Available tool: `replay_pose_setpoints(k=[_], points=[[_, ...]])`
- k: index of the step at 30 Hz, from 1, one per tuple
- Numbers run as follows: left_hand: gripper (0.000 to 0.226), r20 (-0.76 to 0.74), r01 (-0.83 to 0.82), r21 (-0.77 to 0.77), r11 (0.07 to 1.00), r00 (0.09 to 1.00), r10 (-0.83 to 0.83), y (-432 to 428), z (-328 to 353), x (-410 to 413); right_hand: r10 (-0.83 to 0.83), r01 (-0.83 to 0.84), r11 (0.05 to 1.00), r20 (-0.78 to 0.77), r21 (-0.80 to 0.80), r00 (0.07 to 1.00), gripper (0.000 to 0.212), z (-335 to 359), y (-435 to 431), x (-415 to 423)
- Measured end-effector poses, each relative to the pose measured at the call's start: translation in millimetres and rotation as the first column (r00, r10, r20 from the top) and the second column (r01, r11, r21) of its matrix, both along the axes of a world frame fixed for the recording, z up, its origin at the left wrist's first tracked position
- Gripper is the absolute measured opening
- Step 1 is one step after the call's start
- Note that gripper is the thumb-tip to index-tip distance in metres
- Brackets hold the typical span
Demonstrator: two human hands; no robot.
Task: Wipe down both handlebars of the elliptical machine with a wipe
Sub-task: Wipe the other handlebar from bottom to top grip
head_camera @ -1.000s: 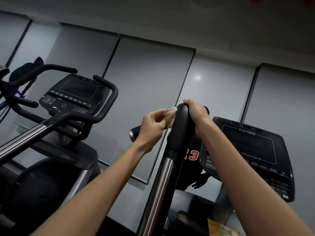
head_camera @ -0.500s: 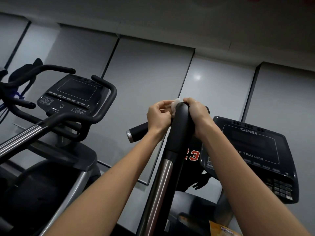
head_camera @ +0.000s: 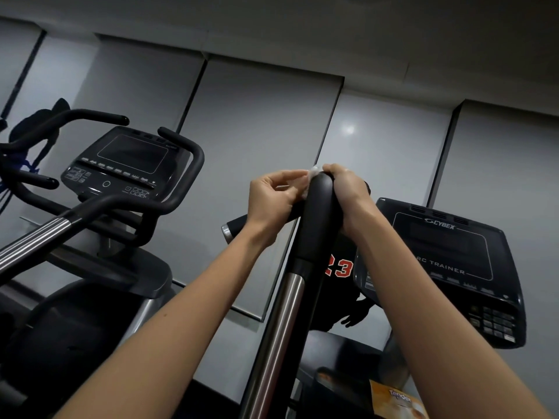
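Head view: the camera looks up along the machine, and two bare forearms rise from the near edge to the top of one handlebar.
Left hand [head_camera: 272, 198]: raised on the left side of the grip, fingers curled, pinching a small crumpled white wipe [head_camera: 313, 171] against it.
Right hand [head_camera: 348, 192]: wrapped round the right side of the grip's top and clamped on it, with one digit lying over the crown.
Handlebar: a black rubber handlebar grip [head_camera: 317, 225] on a polished steel tube [head_camera: 278, 337], leaning right toward its top (it fills the middle of the scene).
Wipe position: at the crown of the grip, between the two hands, touching the left fingertips; only a little of it shows.
Side bar: a short black bar with a silver end cap [head_camera: 233, 228] juts left from behind the left wrist.
Room: glossy pale grey wall panels [head_camera: 260, 131] with dark seams.
Right: a black Cybex console [head_camera: 444, 267], just beyond the right forearm.
Far left: a second machine's black console [head_camera: 127, 164] among curved black bars.
Near right: an orange packet [head_camera: 396, 400] at the bottom edge.
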State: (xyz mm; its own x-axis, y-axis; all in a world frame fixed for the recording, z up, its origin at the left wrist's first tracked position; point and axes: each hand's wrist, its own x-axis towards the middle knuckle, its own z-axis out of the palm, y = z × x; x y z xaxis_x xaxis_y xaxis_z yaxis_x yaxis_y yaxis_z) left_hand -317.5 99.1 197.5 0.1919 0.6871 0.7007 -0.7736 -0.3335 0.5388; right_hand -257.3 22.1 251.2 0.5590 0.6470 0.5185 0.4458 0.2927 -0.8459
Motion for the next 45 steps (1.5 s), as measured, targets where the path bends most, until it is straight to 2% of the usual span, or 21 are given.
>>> replay_pose_setpoints(k=[2, 3, 5, 7, 9, 12, 16, 20, 21, 22, 25, 26, 28, 32, 35, 39, 43, 45], points=[[0.014, -0.001, -0.257, 0.062, 0.964, 0.966, 0.257, 10.7, 3.3, 13.0, -0.004, 0.004, 1.000, -0.003, -0.017, 1.000, 0.024, 0.1, 0.7, -1.1], [0.012, 0.002, -0.405, 0.124, 0.906, 0.913, 0.408, 16.7, 3.5, 18.4, -0.013, 0.013, 0.999, -0.005, -0.030, 1.000, 0.026, -0.2, 2.0, -1.1], [0.009, 0.010, -0.623, 0.311, 0.717, 0.757, 0.653, 30.7, 2.7, 27.1, -0.037, 0.037, 0.998, -0.003, -0.049, 0.999, 0.029, -0.2, 3.5, 0.1], [0.009, 0.012, -0.679, 0.536, 0.501, 0.600, 0.800, 46.3, 2.4, 29.7, -0.055, 0.055, 0.997, 0.000, -0.061, 0.998, 0.027, 0.3, 3.2, 0.9], [0.011, -0.028, -0.617, 0.707, 0.346, 0.464, 0.885, 55.7, -1.2, 20.5, -0.054, 0.054, 0.997, -0.003, -0.061, 0.999, 0.027, 0.8, 2.8, 0.7], [0.020, -0.065, -0.495, 0.839, 0.226, 0.320, 0.945, 63.5, -14.3, -2.2, -0.050, 0.049, 0.998, -0.021, -0.051, 0.999, 0.023, 0.6, 2.0, -0.5], [0.024, -0.141, -0.354, 0.910, 0.217, 0.227, 0.964, 65.7, -31.2, -38.9, -0.051, 0.049, 0.997, -0.031, -0.052, 0.998, 0.023, 0.4, -1.1, -4.2], [0.026, -0.171, -0.063, 0.983, 0.175, 0.053, 0.984, 65.1, -32.0, -67.7, -0.080, 0.081, 0.995, 0.006, -0.064, 0.997, 0.026, -0.8, 0.5, -0.6], [0.025, -0.172, -0.046, 0.984, 0.175, 0.049, 0.984, 62.2, -24.2, -69.7, -0.086, 0.087, 0.994, 0.018, -0.065, 0.996, 0.026, 1.3, 0.6, -0.9], [0.024, -0.174, -0.076, 0.981, 0.181, 0.091, 0.981, 56.7, -16.3, -68.2, -0.092, 0.093, 0.993, 0.019, -0.073, 0.996, 0.027, 1.8, -0.1, -1.2], [0.023, -0.171, -0.314, 0.912, 0.265, 0.296, 0.940, 42.1, 2.7, -41.9, -0.107, 0.108, 0.988, 0.019, -0.107, 0.994, 0.030, 2.8, -2.1, -6.4], [0.022, -0.176, -0.363, 0.883, 0.296, 0.329, 0.928, 38.8, 4.3, -30.4, -0.109, 0.110, 0.987, 0.015, -0.116, 0.994, 0.031, 2.9, -3.2, -7.8], [0.019, -0.190, -0.403, 0.860, 0.313, 0.316, 0.930, 37.8, 0.7, -10.1, -0.106, 0.107, 0.983, 0.013, -0.148, 0.994, 0.031, 3.5, -5.5, -8.9], [0.020, -0.123, -0.390, 0.900, 0.195, 0.203, 0.971, 45.2, -12.1, -4.2, -0.073, 0.066, 0.975, -0.025, -0.211, 0.997, 0.030, 2.6, -15.9, -10.1], [0.025, -0.109, -0.338, 0.927, 0.163, 0.173, 0.979, 52.0, -24.9, -16.0, -0.035, 0.023, 0.987, -0.071, -0.161, 0.997, 0.033, -6.4, -15.4, -10.9], [0.022, -0.122, -0.318, 0.931, 0.177, 0.187, 0.975, 67.9, -56.8, -47.5, -0.044, 0.043, 0.999, -0.103, -0.019, 0.994, 0.031, -14.8, -6.0, -11.6], [0.014, -0.187, -0.372, 0.895, 0.247, 0.192, 0.963, 75.9, -66.0, -76.5, -0.044, 0.052, 0.996, -0.104, 0.072, 0.994, 0.031, -16.1, -0.4, -10.2], [0.014, -0.177, -0.446, 0.847, 0.289, 0.276, 0.945, 66.7, -49.8, -71.7, -0.043, 0.052, 0.994, -0.097, 0.096, 0.994, 0.030, -17.1, 0.3, -9.8]])
